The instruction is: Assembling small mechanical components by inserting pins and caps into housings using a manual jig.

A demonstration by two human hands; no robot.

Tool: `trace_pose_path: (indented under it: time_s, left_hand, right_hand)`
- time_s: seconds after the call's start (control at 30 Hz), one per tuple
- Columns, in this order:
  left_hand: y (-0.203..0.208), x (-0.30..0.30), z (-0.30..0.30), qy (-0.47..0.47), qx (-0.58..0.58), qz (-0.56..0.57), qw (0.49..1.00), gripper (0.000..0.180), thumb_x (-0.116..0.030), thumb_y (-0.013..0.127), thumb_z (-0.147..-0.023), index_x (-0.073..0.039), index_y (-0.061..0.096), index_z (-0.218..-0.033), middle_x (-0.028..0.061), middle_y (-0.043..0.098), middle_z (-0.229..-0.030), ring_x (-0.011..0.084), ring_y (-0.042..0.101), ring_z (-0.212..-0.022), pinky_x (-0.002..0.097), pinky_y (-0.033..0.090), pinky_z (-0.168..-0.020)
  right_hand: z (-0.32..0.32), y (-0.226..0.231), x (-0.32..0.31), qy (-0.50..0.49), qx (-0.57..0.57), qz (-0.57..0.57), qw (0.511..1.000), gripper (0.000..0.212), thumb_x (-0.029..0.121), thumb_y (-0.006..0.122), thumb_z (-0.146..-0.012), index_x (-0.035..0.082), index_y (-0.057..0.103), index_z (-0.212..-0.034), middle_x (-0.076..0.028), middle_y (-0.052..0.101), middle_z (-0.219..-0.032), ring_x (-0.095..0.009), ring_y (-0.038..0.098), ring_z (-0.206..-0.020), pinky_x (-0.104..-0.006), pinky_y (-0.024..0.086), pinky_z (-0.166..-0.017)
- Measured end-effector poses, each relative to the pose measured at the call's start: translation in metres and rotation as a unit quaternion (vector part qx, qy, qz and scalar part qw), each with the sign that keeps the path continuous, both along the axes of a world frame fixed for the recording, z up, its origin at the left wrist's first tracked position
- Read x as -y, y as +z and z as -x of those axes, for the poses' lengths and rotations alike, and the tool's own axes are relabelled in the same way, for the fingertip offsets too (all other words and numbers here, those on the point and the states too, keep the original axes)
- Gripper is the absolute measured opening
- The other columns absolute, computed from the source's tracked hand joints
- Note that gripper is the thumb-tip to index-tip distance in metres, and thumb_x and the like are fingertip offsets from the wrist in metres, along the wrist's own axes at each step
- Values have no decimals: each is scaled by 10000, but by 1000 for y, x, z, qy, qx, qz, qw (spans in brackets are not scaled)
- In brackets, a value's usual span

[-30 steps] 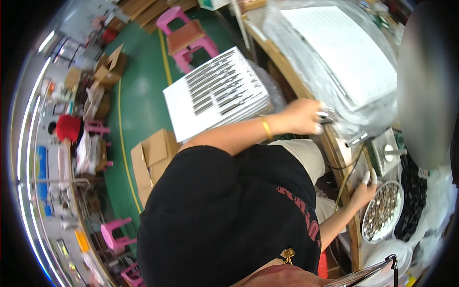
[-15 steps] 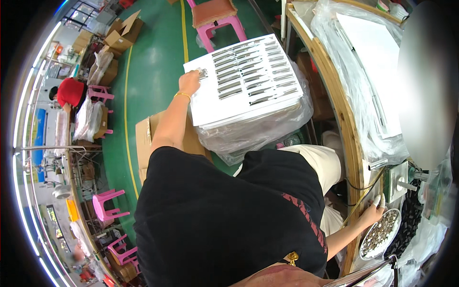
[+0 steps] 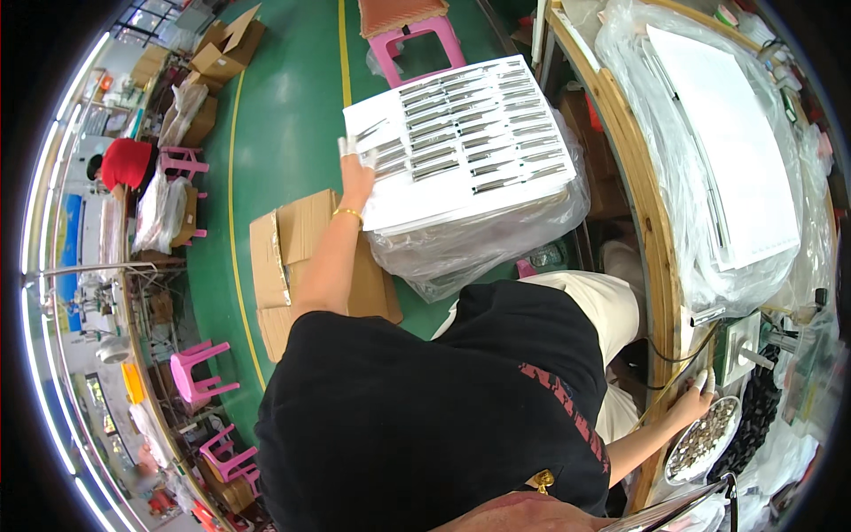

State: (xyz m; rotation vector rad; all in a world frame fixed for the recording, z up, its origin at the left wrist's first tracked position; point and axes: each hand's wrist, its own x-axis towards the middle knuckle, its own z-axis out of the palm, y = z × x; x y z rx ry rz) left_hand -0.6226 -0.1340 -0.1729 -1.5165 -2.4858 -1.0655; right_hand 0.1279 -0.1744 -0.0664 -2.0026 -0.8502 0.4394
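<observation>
My left hand (image 3: 357, 173), the nearer one, has fingers apart at the left ends of the strips (image 3: 483, 140), which lie lengthwise toward my right on the board (image 3: 390, 206), while my right hand's (image 3: 690, 406) grip I cannot tell

A workshop: wooden workbench (image 3: 645, 186), cardboard boxes (image 3: 306, 232), pink stools (image 3: 197, 363), yellow-lined green floor (image 3: 284, 133).

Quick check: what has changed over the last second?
The left hand has moved left from the wooden bench edge to the white board; its grip, closed around metal half a second ago, now looks open. Slim metal pieces lie beside it on the board's left part, bare earlier. The right hand stays beside the oval dish of small parts.
</observation>
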Motion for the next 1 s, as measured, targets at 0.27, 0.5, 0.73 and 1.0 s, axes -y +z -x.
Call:
trace_pose_path:
  time_s: [0.27,0.5,0.73,1.0]
  left_hand:
    - [-8,-28,14,16,6,45,999,430,-252,483,-943,-22,490,-1306,251,391,-1373,377,356,-1279,401,282,-1076]
    - [-8,-77,-10,-3,-204,11,979,401,-263,542,-902,-19,563,-1220,242,471,-1294,386,397,-1236,467,286,-1053]
    - [101,-100,-286,-357,218,-85,904,283,-121,578,-906,27,580,-1147,145,644,-1025,232,612,-957,332,466,-862]
    - [140,-92,-601,-675,32,-15,737,173,-66,575,-766,3,598,-923,206,633,-923,374,614,-834,431,497,-719]
  right_hand:
    - [-10,-11,2,3,26,10,1000,291,186,612,-902,-10,637,-1116,-31,625,-841,-96,498,-647,-228,423,-604]
    - [-26,-6,21,-38,19,-51,998,294,184,609,-894,23,639,-1139,-77,650,-927,-127,560,-709,-265,464,-598]
    - [6,-21,-10,-60,-41,-192,979,243,85,623,-881,15,626,-1113,-68,648,-1013,-130,584,-851,-245,477,-703]
    - [9,17,7,-96,-29,-136,986,247,67,618,-879,5,623,-1119,9,594,-812,-31,480,-622,-179,390,-530]
